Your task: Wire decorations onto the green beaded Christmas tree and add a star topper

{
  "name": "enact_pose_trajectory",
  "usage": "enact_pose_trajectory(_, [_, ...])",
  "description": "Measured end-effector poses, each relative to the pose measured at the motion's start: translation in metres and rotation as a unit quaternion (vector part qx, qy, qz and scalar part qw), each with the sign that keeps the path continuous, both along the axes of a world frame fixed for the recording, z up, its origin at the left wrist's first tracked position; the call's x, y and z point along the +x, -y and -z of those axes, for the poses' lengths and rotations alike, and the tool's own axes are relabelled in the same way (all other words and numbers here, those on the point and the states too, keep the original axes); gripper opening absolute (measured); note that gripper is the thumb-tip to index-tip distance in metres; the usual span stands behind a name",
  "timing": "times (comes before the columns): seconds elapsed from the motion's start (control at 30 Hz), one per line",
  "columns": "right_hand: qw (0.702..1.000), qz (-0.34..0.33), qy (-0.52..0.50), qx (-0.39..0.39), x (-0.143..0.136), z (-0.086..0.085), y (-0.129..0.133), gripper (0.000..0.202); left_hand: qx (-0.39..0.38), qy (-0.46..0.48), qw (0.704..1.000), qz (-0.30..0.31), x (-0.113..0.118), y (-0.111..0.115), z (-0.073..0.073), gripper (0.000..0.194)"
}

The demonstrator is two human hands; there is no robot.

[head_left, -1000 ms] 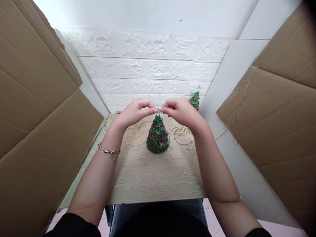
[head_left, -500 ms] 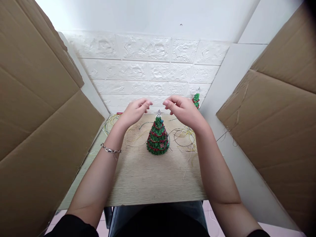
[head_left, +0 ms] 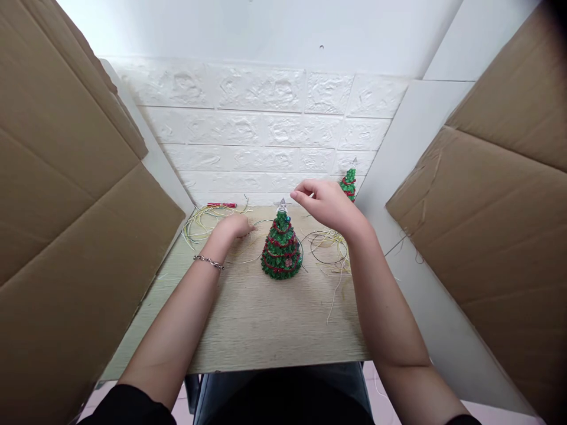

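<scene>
A small green Christmas tree [head_left: 281,251] stands upright on the table, wound with red garlands and topped by a silvery star [head_left: 281,204]. Close by that star, to its upper right, my right hand [head_left: 325,205] hovers with thumb and forefinger pinched together; whatever is between them is too small to make out. Down at the tabletop left of the tree, my left hand [head_left: 234,226] has its fingers curled in and mostly hidden, beside loose yellow and dark strings [head_left: 197,227]. What it grips, if anything, does not show.
A second Christmas tree [head_left: 348,183] stands behind my right hand, partly covered. Tangled strings [head_left: 330,245] lie right of the near tree. A red pen-like stick [head_left: 221,205] rests by the brick-patterned wall [head_left: 266,127]. Cardboard sheets [head_left: 80,195] flank both sides.
My left hand has come down from beside the tree's top to the tabletop at the left. My right hand has stayed near the star, dipping only slightly. The tree has stayed put.
</scene>
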State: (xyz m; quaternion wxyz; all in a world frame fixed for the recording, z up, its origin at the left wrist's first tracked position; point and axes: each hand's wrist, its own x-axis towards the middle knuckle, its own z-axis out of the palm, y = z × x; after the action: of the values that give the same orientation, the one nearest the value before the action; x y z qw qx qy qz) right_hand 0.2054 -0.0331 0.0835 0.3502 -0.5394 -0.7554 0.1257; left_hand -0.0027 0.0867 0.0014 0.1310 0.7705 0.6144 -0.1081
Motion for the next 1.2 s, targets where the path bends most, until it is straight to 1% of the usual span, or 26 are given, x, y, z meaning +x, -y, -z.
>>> enact_pose_trajectory(0.1, [1.0,0.0,0.01,-0.003,-0.001,-0.001,0.0,0.027,0.036,-0.011,0.999,0.0,-0.001,-0.004,0.008,0.025])
enact_pose_trajectory(0.2, [1.0,-0.001,0.018,-0.009,-0.001,0.0,0.0,0.026,0.031,-0.005,0.999,0.003,-0.002,-0.004,0.01,0.02])
enact_pose_trajectory(0.3, [1.0,-0.001,0.019,-0.011,0.0,0.0,-0.001,0.027,0.039,0.02,0.999,0.013,-0.003,-0.002,0.004,0.024])
enact_pose_trajectory(0.37, [1.0,0.0,0.018,-0.009,0.001,0.001,-0.001,0.027,0.061,0.089,0.994,0.01,-0.002,0.002,-0.004,0.03])
enact_pose_trajectory(0.47, [1.0,0.002,0.016,-0.003,0.002,0.002,-0.003,0.027,0.098,0.238,0.966,-0.01,0.001,0.011,-0.021,0.035])
enact_pose_trajectory(0.57, [1.0,0.004,0.005,0.01,0.002,0.005,-0.006,0.025,0.114,0.382,0.917,-0.014,0.007,0.022,-0.038,0.033])
enact_pose_trajectory(0.63, [0.999,0.011,-0.007,0.03,0.002,0.007,-0.008,0.024,0.121,0.439,0.89,-0.017,0.01,0.03,-0.048,0.031])
enact_pose_trajectory(0.73, [0.996,0.032,-0.012,0.081,-0.001,0.01,-0.012,0.032,0.124,0.497,0.859,-0.012,0.014,0.042,-0.061,0.03])
enact_pose_trajectory(0.83, [0.992,0.045,-0.004,0.117,-0.005,0.013,-0.016,0.04,0.123,0.522,0.844,0.002,0.017,0.055,-0.071,0.032])
enact_pose_trajectory(0.93, [0.995,0.024,0.01,0.099,-0.009,0.015,-0.018,0.038,0.118,0.532,0.838,0.021,0.019,0.066,-0.078,0.029])
enact_pose_trajectory(1.07, [0.998,-0.021,0.024,0.058,-0.013,0.015,-0.02,0.028,0.119,0.536,0.834,0.053,0.02,0.071,-0.081,0.029])
enact_pose_trajectory(1.2, [0.998,-0.03,0.025,0.051,-0.014,0.015,-0.02,0.025,0.117,0.52,0.844,0.064,0.018,0.071,-0.081,0.03])
